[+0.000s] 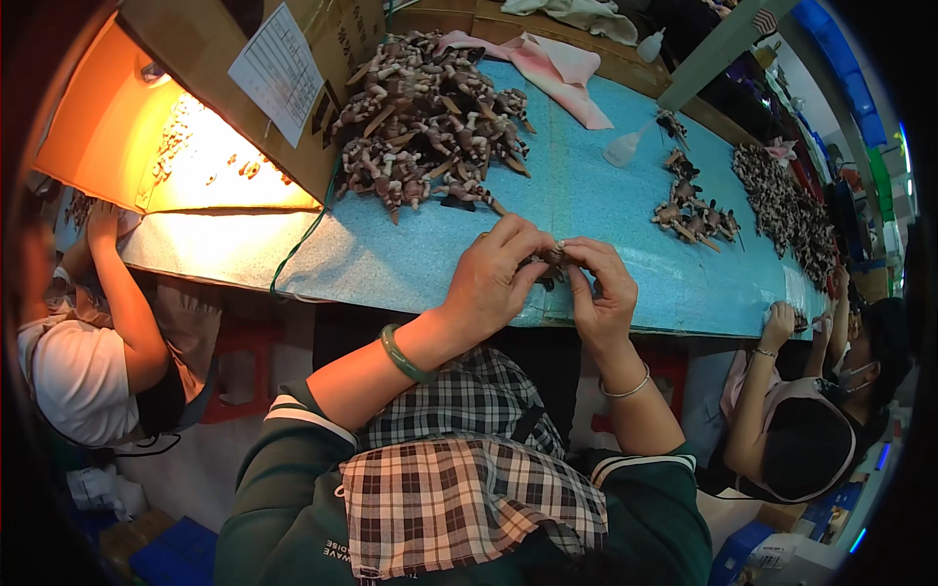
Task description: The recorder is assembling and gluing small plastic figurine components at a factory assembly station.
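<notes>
My left hand (496,273) and my right hand (604,289) meet at the near edge of the blue table (606,210). Together they pinch a small dark brown figurine (550,262) between the fingertips; most of it is hidden by my fingers. A green bangle sits on my left wrist and a thin silver one on my right. A big heap of similar brown and cream figurines (430,122) lies on the table beyond my hands.
A smaller group of figurines (692,213) and a long pile (787,210) lie to the right. A pink cloth (557,68) and a clear squeeze bottle (625,146) sit behind. A cardboard box (244,98) stands at left. One person sits left (88,361), another right (806,420).
</notes>
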Tool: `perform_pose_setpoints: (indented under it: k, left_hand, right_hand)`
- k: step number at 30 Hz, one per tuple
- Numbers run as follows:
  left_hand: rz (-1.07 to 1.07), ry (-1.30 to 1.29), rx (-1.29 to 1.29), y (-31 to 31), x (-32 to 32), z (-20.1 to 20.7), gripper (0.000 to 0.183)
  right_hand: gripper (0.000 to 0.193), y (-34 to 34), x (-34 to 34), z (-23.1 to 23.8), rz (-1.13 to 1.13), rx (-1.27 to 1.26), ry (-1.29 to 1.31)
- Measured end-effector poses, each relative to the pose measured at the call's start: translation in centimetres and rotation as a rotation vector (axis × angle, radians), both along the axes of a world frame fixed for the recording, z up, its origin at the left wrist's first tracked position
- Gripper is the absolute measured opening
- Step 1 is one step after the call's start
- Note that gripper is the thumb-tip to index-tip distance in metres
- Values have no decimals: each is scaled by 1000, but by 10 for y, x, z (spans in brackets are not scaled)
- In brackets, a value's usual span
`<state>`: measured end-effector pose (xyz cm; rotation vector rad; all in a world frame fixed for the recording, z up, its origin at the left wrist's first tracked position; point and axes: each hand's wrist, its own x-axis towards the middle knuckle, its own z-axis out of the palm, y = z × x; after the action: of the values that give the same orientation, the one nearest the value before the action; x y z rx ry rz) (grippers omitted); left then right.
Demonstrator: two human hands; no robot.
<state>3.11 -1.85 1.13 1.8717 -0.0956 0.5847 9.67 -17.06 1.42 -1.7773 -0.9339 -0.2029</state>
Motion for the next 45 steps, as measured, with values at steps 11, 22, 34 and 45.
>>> perform_pose_setpoints:
  k: [11, 22, 34, 45]
  left_hand:
    - [-11, -23, 96, 4, -3, -1, 32]
    - [15, -103, 316, 5, -7, -7, 29]
    - [59, -74, 252, 3, -4, -8, 23]
    - [84, -111, 341, 1, -9, -8, 18]
  right_hand:
    - [25, -1, 1, -4, -1, 16, -72]
    - [30, -4, -7, -5, -22, -75, -257]
    - [38, -8, -5, -10, -22, 11, -84]
    - [45, -6, -6, -3, -35, -28, -4]
